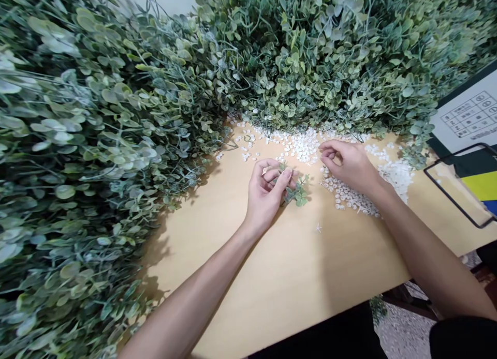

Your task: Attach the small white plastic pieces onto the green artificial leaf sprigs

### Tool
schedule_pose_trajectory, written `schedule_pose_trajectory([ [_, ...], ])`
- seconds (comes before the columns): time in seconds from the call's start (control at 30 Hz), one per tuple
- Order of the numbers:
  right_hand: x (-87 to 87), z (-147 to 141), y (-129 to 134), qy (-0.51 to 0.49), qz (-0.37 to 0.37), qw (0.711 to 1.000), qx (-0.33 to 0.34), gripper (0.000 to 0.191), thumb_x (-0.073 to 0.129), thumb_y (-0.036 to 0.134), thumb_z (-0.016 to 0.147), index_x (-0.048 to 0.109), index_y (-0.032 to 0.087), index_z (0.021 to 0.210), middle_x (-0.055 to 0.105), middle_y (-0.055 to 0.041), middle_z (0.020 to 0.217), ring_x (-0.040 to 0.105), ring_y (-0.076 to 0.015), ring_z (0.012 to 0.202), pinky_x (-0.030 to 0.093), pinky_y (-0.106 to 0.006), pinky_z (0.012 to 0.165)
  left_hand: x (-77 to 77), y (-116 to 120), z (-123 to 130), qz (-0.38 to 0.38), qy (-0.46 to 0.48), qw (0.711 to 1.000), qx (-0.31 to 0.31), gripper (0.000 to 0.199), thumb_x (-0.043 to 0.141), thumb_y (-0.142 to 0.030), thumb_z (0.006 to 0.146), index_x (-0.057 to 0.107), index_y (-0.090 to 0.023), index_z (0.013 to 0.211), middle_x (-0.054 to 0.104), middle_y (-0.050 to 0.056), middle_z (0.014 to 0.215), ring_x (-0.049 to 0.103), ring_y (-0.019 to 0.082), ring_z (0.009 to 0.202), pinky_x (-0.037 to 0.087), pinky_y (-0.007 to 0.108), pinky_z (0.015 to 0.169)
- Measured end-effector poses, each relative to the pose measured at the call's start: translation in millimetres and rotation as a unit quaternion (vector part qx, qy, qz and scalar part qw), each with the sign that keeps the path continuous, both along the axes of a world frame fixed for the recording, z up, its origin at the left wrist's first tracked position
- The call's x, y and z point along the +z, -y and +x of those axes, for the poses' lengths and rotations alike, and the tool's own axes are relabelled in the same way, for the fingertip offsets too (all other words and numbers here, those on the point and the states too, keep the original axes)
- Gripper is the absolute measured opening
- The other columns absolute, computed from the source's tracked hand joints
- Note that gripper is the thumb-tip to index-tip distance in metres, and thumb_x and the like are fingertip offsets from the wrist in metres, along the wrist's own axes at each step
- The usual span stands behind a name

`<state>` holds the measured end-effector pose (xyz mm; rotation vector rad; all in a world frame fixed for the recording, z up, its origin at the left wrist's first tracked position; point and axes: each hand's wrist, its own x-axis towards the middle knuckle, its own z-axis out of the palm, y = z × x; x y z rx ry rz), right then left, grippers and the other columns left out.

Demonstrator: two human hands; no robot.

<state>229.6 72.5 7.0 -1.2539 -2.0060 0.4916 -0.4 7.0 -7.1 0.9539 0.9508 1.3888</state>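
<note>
A small sprig of artificial greenery (298, 193) is pinched in my left hand (267, 191), its leaves sticking out past the fingertips to the right. My right hand (345, 165) hovers over the small white plastic pieces (305, 146), thumb and fingers brought together; whatever is between them, if anything, is too small to make out. More white round pieces (349, 196) lie under and beside the right wrist. One star-shaped white piece (319, 228) lies by itself nearer to me on the tabletop (240, 276).
Tall heaps of artificial leafy stems (97, 157) cover the left side, and another leafy heap (310, 64) spans the back. To the right stand a box with a printed table (469, 113) and a black wire frame (452, 196). The table's front edge runs near my lap.
</note>
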Motion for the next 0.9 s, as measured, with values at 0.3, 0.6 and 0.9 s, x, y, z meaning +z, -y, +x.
schedule_pose_trajectory([
  [0.3,19.3,-18,14,-0.327,-0.202,0.922,0.04,0.035,0.094,0.029,0.072,0.074,0.022,0.1,0.077,-0.003,0.093,0.074,-0.0184,0.085,0.064,-0.033,0.081,8.8,6,1,0.015,-0.099,0.995,-0.014,0.031,0.081,-0.046,0.09,0.078,-0.016,0.1,0.08,0.008,0.094,0.071,0.014,0.074,0.057,0.023,0.067],
  [0.6,11.0,-30,19,-0.406,-0.335,0.847,0.079,0.047,0.103,0.029,0.06,0.075,0.021,0.096,0.079,-0.0013,0.091,0.079,-0.0191,0.084,0.068,-0.036,0.087,11.6,8,1,0.003,-0.125,0.992,0.002,0.03,0.082,-0.046,0.088,0.082,-0.017,0.092,0.076,0.005,0.076,0.064,0.012,0.062,0.052,0.022,0.057],
  [0.9,15.2,-34,24,-0.406,-0.365,0.833,0.084,0.051,0.105,0.031,0.056,0.074,0.02,0.095,0.081,-0.0016,0.09,0.08,-0.0193,0.08,0.07,-0.039,0.087,9.9,7,2,0.001,-0.114,0.993,0.008,0.029,0.084,-0.045,0.086,0.082,-0.017,0.092,0.074,0.003,0.068,0.062,0.011,0.055,0.05,0.022,0.052],
])
